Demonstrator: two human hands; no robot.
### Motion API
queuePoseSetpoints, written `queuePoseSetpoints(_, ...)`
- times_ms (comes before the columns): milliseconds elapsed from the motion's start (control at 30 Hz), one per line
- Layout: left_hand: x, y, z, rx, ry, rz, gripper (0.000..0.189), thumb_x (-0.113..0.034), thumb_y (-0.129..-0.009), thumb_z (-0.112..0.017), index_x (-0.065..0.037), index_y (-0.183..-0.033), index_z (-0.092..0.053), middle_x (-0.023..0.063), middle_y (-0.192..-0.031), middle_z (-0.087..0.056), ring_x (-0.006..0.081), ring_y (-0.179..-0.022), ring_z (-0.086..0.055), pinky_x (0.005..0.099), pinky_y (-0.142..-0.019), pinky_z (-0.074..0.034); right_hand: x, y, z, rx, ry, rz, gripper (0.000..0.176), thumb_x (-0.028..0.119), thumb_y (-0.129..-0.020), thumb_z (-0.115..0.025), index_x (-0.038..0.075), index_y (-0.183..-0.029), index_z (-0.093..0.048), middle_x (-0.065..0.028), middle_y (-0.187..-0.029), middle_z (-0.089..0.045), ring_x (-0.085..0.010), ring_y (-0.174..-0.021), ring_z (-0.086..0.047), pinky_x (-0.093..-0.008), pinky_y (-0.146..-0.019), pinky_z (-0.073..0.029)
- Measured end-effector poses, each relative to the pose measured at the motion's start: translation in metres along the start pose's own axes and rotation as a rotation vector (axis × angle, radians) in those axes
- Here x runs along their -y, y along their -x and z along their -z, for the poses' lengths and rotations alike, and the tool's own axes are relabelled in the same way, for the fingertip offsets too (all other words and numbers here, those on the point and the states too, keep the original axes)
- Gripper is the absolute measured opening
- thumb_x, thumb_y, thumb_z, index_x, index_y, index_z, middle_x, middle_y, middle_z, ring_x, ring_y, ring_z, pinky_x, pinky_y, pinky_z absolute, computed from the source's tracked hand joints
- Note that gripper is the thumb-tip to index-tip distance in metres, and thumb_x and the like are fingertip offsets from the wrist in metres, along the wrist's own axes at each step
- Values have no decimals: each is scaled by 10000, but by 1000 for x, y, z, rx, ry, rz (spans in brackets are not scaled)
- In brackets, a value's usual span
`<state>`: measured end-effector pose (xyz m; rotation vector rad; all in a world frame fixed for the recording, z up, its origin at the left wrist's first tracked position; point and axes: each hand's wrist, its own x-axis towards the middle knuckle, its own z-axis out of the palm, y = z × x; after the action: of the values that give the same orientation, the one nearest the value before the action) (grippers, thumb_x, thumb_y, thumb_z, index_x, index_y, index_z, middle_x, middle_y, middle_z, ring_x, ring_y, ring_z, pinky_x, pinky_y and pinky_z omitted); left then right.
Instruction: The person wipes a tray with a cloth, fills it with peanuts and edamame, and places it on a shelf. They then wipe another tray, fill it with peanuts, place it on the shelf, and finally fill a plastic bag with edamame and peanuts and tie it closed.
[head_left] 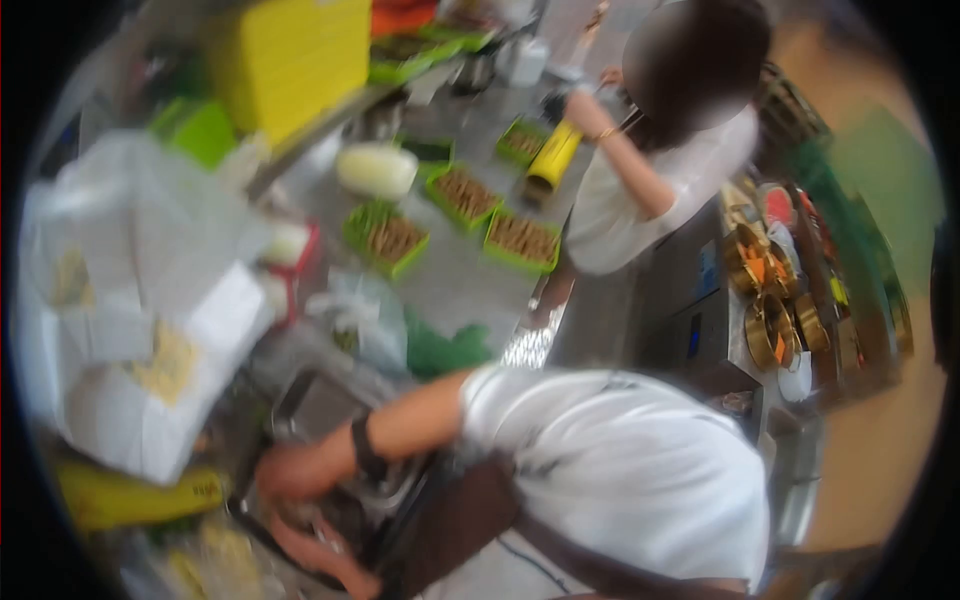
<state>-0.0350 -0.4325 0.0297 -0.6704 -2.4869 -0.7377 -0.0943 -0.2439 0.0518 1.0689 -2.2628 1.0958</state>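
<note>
My right hand [300, 470], with a black band on its wrist, reaches down into a dark-rimmed metal tray [410, 490]. Its fingers point down and are smeared. Close below it, my left hand [325, 555] is at the tray's near side, its fingers blurred. Between the hands lies something greyish-brown that I cannot make out. Another metal tray [315, 405] adjoins on the upper side. A yellow packet [140, 497] and a large white plastic bag [130, 300] lie to the left of my hands.
A co-worker [650, 190] in white stands at the metal counter [465, 290], near a yellow tube [553, 160]. Several green trays of brown pieces [524, 240] and a pale oblong vegetable [377, 171] sit there. A yellow crate [290, 65] and brass-coloured pots [768, 330] stand around.
</note>
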Motion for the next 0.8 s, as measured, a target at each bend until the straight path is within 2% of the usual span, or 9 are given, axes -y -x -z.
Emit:
queuePoseSetpoints(100,11,-5,0,261,-215,-136,626,-420,-766,-657,-12,-1217,-510,219,-1181,-532,396,-1108,-475,470,-963,-361,47,19,111,30,-112,-238,300,230,-810,-567,37,-1039,-584,-159,-990,-585,-353,-923,-545,-428,-794,-444)
queuePoseSetpoints(133,0,-12,6,305,-194,-47,604,-425,-759,-663,-24,-1192,-531,208,-1163,-541,382,-1106,-471,460,-959,-355,42,44,118,-176,-64,-168,324,203,-830,-591,45,-1113,-576,-141,-1069,-578,-341,-990,-536,-410,-851,-435)
queuePoseSetpoints(200,-1,-13,2,294,-191,5,528,-398,-747,-679,-56,-1137,-580,188,-1089,-562,364,-1055,-489,439,-929,-373,47,87,154,-214,20,-353,322,103,-812,-622,46,-1126,-579,-126,-1122,-574,-308,-1052,-532,-388,-904,-425)
queuePoseSetpoints(267,-10,-19,6,256,-196,18,393,-333,-776,-660,-63,-1059,-618,148,-990,-583,344,-975,-513,430,-880,-395,57,128,182,-301,62,-615,317,76,-817,-600,38,-1131,-574,-136,-1110,-586,-300,-1058,-539,-376,-922,-421)
queuePoseSetpoints(333,-19,-26,4,249,-211,35,343,-304,-786,-655,-61,-1026,-631,135,-963,-588,338,-951,-519,428,-861,-401,57,177,193,-399,280,-724,305,113,-807,-596,52,-1105,-579,-128,-1076,-587,-312,-1014,-539,-384,-890,-423)
queuePoseSetpoints(433,-15,-27,2,277,-278,63,232,-234,-820,-625,-52,-963,-641,134,-929,-586,331,-895,-527,425,-826,-408,60,236,198,-287,397,-827,360,136,-804,-601,75,-1158,-563,-129,-1200,-544,-322,-1124,-484,-404,-959,-374)
queuePoseSetpoints(533,-9,-28,-5,169,-200,41,174,-182,-879,-549,-23,-827,-598,176,-823,-547,353,-808,-514,434,-729,-409,64,258,183,80,615,-896,522,236,-804,-612,135,-1297,-472,-113,-1388,-388,-352,-1306,-284,-508,-1065,-211)
queuePoseSetpoints(633,-6,-30,-3,30,-70,169,210,-176,-899,-524,2,-790,-551,182,-783,-524,349,-789,-502,416,-698,-400,48,260,170,139,698,-787,548,280,-798,-618,127,-1300,-463,-113,-1390,-389,-339,-1305,-303,-513,-1067,-211)
queuePoseSetpoints(800,13,-18,20,-119,56,410,283,-191,-959,-437,26,-793,-509,164,-742,-488,266,-696,-447,360,-664,-389,33,265,174,185,541,-746,543,307,-776,-640,59,-1234,-485,-130,-1338,-437,-309,-1280,-361,-501,-1059,-230)
